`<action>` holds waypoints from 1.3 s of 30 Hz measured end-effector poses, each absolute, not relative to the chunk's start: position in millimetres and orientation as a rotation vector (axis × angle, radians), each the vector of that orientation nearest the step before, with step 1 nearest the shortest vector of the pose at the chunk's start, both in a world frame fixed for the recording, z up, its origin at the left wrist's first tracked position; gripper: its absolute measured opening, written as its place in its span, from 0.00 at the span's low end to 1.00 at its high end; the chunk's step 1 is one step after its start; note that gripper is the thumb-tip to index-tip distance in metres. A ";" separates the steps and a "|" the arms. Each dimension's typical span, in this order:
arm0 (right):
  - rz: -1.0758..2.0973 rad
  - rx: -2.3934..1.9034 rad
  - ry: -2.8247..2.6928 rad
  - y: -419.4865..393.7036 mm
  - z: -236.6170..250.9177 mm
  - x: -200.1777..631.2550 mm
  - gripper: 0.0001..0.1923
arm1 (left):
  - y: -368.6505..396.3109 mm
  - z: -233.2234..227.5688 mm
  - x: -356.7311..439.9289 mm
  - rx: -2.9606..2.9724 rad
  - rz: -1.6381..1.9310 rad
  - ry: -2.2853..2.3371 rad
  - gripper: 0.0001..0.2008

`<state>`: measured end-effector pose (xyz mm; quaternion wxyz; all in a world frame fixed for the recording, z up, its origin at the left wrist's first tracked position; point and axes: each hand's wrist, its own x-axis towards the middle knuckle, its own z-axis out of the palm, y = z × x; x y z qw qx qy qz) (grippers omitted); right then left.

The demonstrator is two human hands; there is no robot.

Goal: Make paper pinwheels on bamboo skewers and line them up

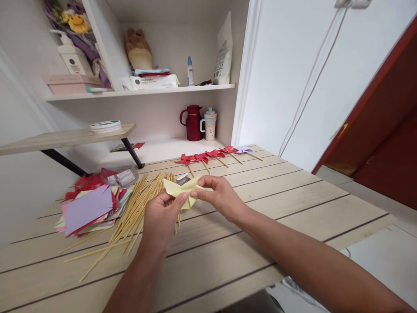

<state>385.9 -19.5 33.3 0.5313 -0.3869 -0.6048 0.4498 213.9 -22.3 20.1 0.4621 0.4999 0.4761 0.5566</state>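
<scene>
Both bare forearms reach in from the lower edge over the surface (293,204), pale wood-grain planks with dark seams between them. The left hand (161,217) and the right hand (220,195) meet above it, each pinching one side of a folded yellow paper piece (180,189); the fingers (182,199) of the left are closed on its lower left flap, those of the right closed on its right edge. The paper is thin and matte, creased into pointed flaps, and is held just above the planks.

Just to the left lies a loose spread of thin bamboo sticks (130,217), straight, pale tan, fanned out and overlapping. Beside them sits a messy stack of coloured paper squares (87,208), lilac on top with red, pink and green edges showing. Behind that is a clear plastic packet (122,177).

Farther back, a row of small paper pinwheels (211,155) on sticks lies on the planks, mostly red, with one lilac at the right end. A glossy dark red jug (193,122) and a speckled mug (209,124) stand on the lower shelf.
</scene>
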 end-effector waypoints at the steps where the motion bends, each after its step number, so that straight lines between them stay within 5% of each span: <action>1: 1.102 -0.887 -1.409 -18.5 32.2 385.4 0.15 | -21.6 20.9 213.1 1.153 1.372 1.166 0.19; 21: 1.060 -1.082 -1.270 9.8 -10.2 384.9 0.26 | -11.4 27.4 190.1 0.863 1.695 1.023 0.16; 39: 0.811 -1.226 -1.517 17.8 -25.7 384.4 0.10 | 5.1 31.3 154.2 0.611 2.073 0.978 0.12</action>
